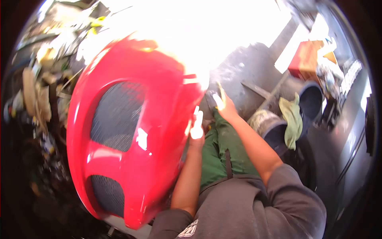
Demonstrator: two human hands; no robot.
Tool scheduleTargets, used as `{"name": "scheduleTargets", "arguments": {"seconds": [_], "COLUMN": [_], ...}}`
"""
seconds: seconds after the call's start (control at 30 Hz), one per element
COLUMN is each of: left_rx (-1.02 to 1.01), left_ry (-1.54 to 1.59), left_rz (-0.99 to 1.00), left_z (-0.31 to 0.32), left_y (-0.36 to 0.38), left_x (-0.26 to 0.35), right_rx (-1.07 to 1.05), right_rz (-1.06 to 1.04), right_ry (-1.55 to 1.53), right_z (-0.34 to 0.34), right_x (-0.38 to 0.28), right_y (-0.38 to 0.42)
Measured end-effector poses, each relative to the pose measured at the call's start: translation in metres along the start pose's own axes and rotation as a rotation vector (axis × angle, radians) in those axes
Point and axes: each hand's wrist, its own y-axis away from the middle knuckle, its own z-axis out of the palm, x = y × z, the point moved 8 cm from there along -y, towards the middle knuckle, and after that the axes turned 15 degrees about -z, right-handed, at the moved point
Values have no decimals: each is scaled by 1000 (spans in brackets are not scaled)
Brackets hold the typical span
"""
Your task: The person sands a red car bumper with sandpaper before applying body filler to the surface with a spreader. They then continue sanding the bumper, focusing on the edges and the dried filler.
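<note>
A glossy red car bumper (pixel 159 119) with dark mesh grilles (pixel 117 115) takes up the left and middle of the head view. My left hand (pixel 196 126) is at the bumper's right edge, its fingers stretched upward and washed out by sunlight. Just right of it, over my green trousers (pixel 229 147), my right hand (pixel 226 106) has its fingers bent round something small. Glare and blur hide what that is; a thin yellowish tip shows above the hand and a dark patch beside it.
Cluttered scrap (pixel 43 91) lines the left side. On the right stand a dark bucket (pixel 310 95) and a dirty pale bucket (pixel 266 123), with a green cloth (pixel 291 121) over the rims. A red box (pixel 304 59) sits behind them. Strong sunlight whitens the far floor.
</note>
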Motion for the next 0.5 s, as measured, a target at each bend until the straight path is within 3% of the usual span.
{"name": "scheduleTargets", "arguments": {"seconds": [0.03,0.07,0.13,0.23,0.27,0.3,0.37,0.43,0.5], "left_rx": [45,37,56,-52,-107,50,363,186,-2], "left_ry": [7,-75,-209,53,122,19,-768,-751,-1131], "left_rz": [-23,20,131,229,301,138,342,174,12], "left_z": [-5,-12,-26,-12,-10,-7,-15,-18,-28], "left_y": [-8,-16,-30,-33,-30,-30,7,16,50], "left_x": [-5,-16,-32,-25,-22,-29,-44,-60,-98], "right_rx": [39,-17,-95,-275,-310,-324,-489,-555,-689], "right_rz": [-194,-134,-159,-128,-131,-103,-157,-175,-207], "right_ry": [-56,-54,28,366,377,378,587,612,699], "right_z": [0,4,-6,-24,-26,-33,-37,-33,-24], "right_x": [2,38,47,80,64,60,108,127,107], "right_y": [12,25,61,109,108,112,133,125,119]}}
